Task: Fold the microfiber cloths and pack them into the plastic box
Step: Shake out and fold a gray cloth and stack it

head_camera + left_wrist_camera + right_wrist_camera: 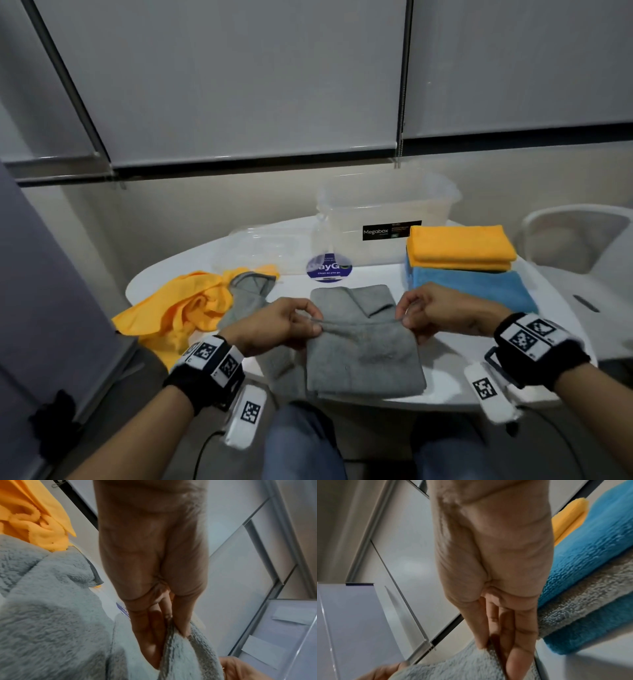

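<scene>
1. The step in hand is the folding of one grey fleecy microfiber cloth [364, 353], which lies on the near edge of the white round table [445, 387] straight in front of the person.
2. The left hand [284, 323] pinches the cloth's raised edge between thumb and fingers at the left end; the left wrist view shows the fingers closed on a grey hem.
3. The right hand [435, 313] pinches the same edge at its right end, fingers curled onto the fabric, so the edge runs stretched between the two hands, lifted off the cloth below.
4. By my judgement a fold is half made: the next move calls for carrying that held edge across evenly, laying it flush on the opposite edge, and keeping both corners level so the soft pile does not skew.
5. The clear rectangular plastic box [387, 219] with a black label stands at the back of the table, open; I see no cloth inside through its wall, though the view is dim.
6. Its clear plastic lid [260, 248] lies flat to the left of the box.
7. A stack of folded orange and blue cloths [462, 263] sits to the right, just in front of the box, not yet packed.
8. Crumpled orange cloths [178, 308] and another loose grey cloth [248, 291] wait unfolded at the left.
</scene>
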{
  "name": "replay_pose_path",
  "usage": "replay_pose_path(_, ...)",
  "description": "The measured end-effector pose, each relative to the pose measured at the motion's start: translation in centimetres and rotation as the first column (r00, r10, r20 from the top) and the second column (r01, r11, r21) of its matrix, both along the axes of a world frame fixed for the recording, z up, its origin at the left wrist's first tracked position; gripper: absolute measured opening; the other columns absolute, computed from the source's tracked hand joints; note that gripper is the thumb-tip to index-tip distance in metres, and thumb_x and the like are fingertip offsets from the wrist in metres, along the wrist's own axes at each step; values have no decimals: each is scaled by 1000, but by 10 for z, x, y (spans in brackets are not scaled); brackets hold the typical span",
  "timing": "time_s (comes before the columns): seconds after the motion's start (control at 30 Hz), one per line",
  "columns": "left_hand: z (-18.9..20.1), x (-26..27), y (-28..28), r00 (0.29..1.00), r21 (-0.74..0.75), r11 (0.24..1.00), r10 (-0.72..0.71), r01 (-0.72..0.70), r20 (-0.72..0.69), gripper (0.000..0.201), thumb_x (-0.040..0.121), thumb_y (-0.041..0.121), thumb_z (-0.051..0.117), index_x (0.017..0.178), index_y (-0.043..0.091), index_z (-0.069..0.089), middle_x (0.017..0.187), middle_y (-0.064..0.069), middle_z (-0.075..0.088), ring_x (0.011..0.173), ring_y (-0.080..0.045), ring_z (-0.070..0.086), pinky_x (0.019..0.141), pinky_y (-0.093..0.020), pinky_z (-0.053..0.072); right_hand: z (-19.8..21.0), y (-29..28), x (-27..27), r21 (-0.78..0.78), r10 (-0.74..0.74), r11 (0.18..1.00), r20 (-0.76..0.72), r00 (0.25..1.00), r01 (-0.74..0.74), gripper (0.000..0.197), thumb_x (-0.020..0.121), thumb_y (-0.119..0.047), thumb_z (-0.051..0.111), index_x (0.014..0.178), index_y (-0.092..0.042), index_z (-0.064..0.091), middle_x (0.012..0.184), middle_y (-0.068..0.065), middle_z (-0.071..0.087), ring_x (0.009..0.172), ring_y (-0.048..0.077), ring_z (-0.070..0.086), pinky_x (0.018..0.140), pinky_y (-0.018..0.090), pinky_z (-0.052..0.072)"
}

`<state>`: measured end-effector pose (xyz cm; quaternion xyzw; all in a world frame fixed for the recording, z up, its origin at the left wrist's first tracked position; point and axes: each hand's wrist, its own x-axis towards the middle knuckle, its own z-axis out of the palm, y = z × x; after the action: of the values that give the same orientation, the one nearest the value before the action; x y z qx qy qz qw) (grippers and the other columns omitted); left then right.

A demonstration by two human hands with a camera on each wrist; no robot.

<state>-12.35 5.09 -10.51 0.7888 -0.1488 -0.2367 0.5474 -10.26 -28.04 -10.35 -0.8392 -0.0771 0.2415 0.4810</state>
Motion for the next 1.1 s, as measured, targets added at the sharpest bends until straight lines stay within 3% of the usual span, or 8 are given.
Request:
replay_pose_path(0.27, -12, 29, -14, 990, 21, 990, 139, -139, 0, 14, 95, 10, 67, 106, 4, 62, 82, -5, 70, 77, -15, 65, 70, -28, 55, -7, 20, 17, -186, -24, 982, 106, 994, 43, 13, 90, 4, 58, 99, 0, 67, 68, 10, 61, 63, 23, 60, 61, 34, 53)
replay_pose_path(0.33, -16, 38, -15, 976, 6, 976, 218, -218, -2, 13, 95, 12, 66, 105, 6, 61, 88, -10, 71, 82, -21, 67, 73, -35, 55, -5, 22, 25, -211, -60, 973, 166, 984, 95, 12, 90, 1, 57, 97, -3, 67, 69, 10, 63, 57, 19, 61, 53, 28, 51)
replay_pose_path(0.43, -21, 55, -23, 924, -24, 925, 381, -380, 26, 5, 95, 11, 64, 97, 11, 59, 86, -13, 66, 76, -23, 63, 68, -34, 52, -5, 28, 43, -190, -154, 959, 268, 951, 208, 11, 91, 2, 55, 98, -1, 63, 78, 15, 63, 56, 20, 59, 43, 23, 46)
replay_pose_path(0.57, -37, 87, -33, 846, 0, 847, 531, -532, 49, 6, 92, 11, 62, 90, 13, 57, 83, -15, 63, 71, -25, 61, 64, -35, 52, -14, 44, 75, -275, -184, 912, 390, 902, 305, 16, 88, 4, 47, 97, -8, 48, 95, 16, 54, 77, 31, 60, 55, 36, 50)
replay_pose_path(0.67, -57, 111, -35, 818, 132, 809, 550, -572, 170, 5, 84, 15, 62, 81, 14, 59, 72, -12, 63, 68, -26, 59, 61, -37, 47, -25, 55, 93, -422, -105, 858, 412, 905, 292, 17, 88, 5, 44, 97, -9, 42, 103, 18, 51, 93, 32, 53, 60, 34, 38)
replay_pose_path(0.73, -65, 120, -38, 807, 206, 784, 542, -586, 234, 11, 86, 13, 61, 76, 15, 56, 71, -13, 63, 70, -30, 61, 64, -40, 49, -34, 60, 104, -455, -91, 841, 414, 906, 293, 14, 89, 4, 44, 94, -9, 48, 113, 21, 54, 103, 36, 55, 71, 32, 39)
replay_pose_path(0.9, -69, 127, -45, 819, 365, 734, 493, -573, 294, 16, 93, 22, 60, 101, 9, 58, 109, -19, 68, 104, -37, 64, 87, -39, 50, -57, 60, 121, -483, -105, 817, 410, 906, 314, 12, 93, -3, 52, 103, -3, 59, 118, 22, 57, 111, 38, 55, 86, 37, 46)
replay_pose_path(1.1, -76, 132, -53, 822, 468, 676, 453, -569, 345, 25, 93, 22, 54, 111, 5, 58, 112, -18, 66, 106, -36, 62, 85, -36, 46, -66, 58, 123, -528, -92, 791, 398, 913, 310, 18, 98, -4, 44, 112, 1, 55, 122, 24, 55, 114, 37, 53, 88, 38, 44)
